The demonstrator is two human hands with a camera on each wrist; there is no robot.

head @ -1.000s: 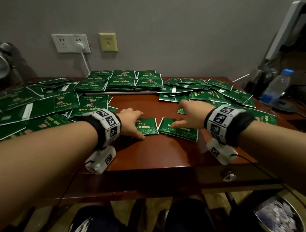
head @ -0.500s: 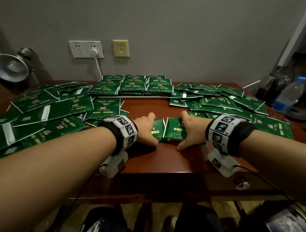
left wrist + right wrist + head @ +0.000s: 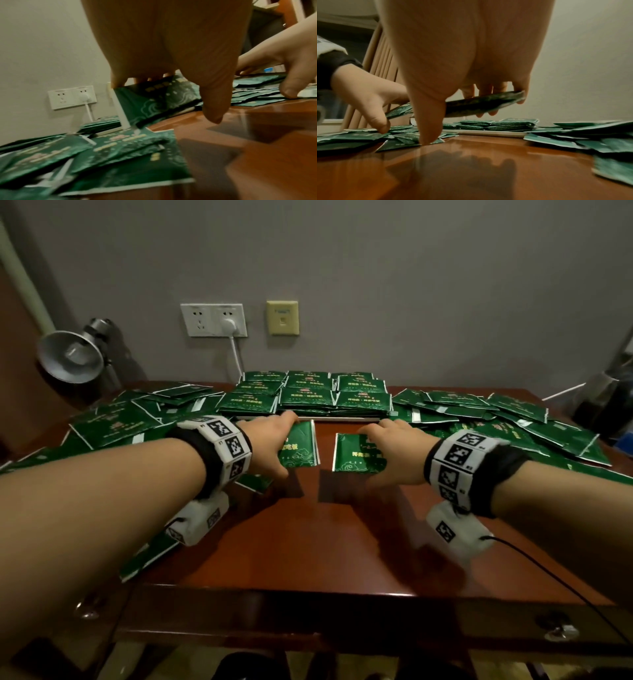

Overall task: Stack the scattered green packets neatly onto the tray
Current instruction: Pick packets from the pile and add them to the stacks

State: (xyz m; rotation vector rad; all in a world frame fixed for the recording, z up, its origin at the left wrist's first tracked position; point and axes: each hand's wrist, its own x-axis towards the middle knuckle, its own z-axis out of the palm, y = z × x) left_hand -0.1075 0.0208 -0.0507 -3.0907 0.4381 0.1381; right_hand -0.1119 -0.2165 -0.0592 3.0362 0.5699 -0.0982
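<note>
Two green packets, flat on the desk half a second ago, are now lifted clear of the wood, one in each hand, and both hands have moved forward toward the tray at 12 o'clock. The left hand [image 3: 274,443] holds the left packet [image 3: 298,448] tilted, its white-edged corner dipping toward the loose packets [image 3: 120,152] below; the fingers [image 3: 118,79] curl over its far edge, while the thumb hangs down in front, and whether it touches the packet cannot be told. The right hand [image 3: 394,453] grips the right packet [image 3: 356,455] nearly level, its fingers [image 3: 520,94] hooked round the far edge and showing beneath it, the thumb pointing down at the near side. Both hands are half closed around their packets, which hang side by side and apart above the desk [image 3: 325,542]. Just beyond the fingertips, the tray [image 3: 342,419] carries neat rows of stacked packets [image 3: 306,397]. Scattered packets [image 3: 513,419] lie at 2 o'clock and more at 10 o'clock. A lamp [image 3: 70,361] stands at far left, below a wall socket [image 3: 214,320].
</note>
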